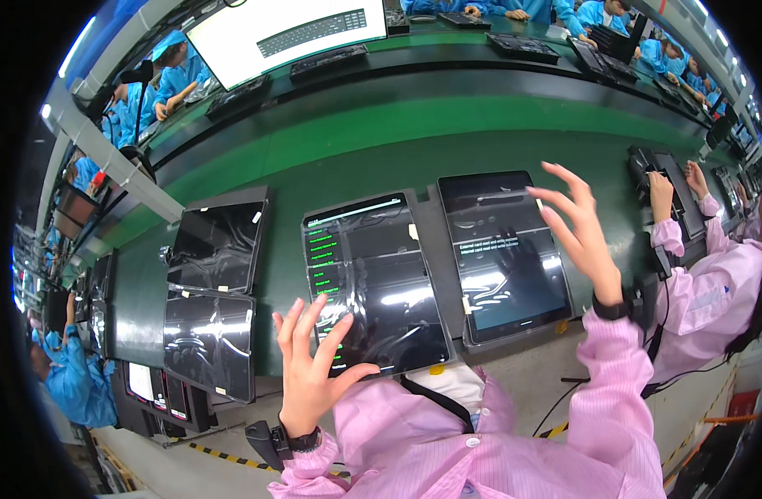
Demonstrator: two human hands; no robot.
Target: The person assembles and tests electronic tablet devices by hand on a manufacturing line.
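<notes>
Two tablets with lit screens lie side by side in front of me on the green workbench. The middle tablet (385,258) shows a list of green text lines on a dark screen and has clear film over it. My left hand (313,366) hovers at its lower left corner, fingers spread, holding nothing. The right tablet (514,291) shows short white text on a dark-to-blue screen. Over its upper right edge is my right hand (582,229), fingers apart and nothing in them. Whether any fingertip touches a screen, I cannot tell. Both wrists wear black bands.
Two dark-screened tablets (214,245) lie in a column on the left. A monitor (289,41) stands across the bench, beside black trays (522,48). To my right, a co-worker in a pink sleeve (705,299) handles a black device. Other workers in blue (73,374) sit around.
</notes>
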